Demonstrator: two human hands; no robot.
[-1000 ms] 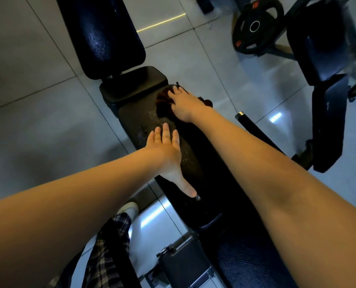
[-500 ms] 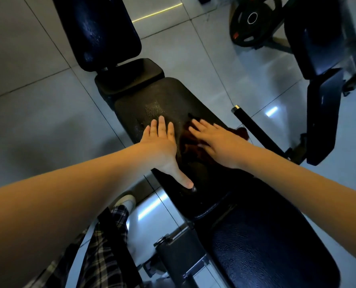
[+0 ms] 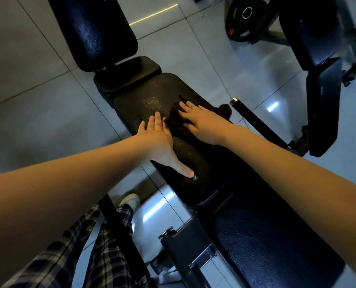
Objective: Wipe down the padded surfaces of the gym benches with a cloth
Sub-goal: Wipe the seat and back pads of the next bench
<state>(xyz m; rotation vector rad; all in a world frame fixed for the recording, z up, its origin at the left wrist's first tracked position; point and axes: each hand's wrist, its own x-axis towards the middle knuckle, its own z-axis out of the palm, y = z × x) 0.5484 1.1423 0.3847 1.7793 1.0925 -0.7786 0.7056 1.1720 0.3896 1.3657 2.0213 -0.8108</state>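
— Where's the cloth [image 3: 176, 126]?
— Mid bench pad [image 3: 129, 102], under the right hand [image 3: 202, 125]. Its grip is released, laid flat, pressing it.
— The other?
— Left hand [image 3: 158, 140] just left of it, flat, released, holding nothing. Pad runs far-left to near-right. Damp patch [image 3: 152, 104] lies just far of the cloth. Tiled floor [image 3: 37, 100] around.

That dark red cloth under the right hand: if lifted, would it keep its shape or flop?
Probably flop: the cloth lies bunched in soft folds under the flat right hand. It should slide readily, since the bench pad looks smooth and speckled with droplets.
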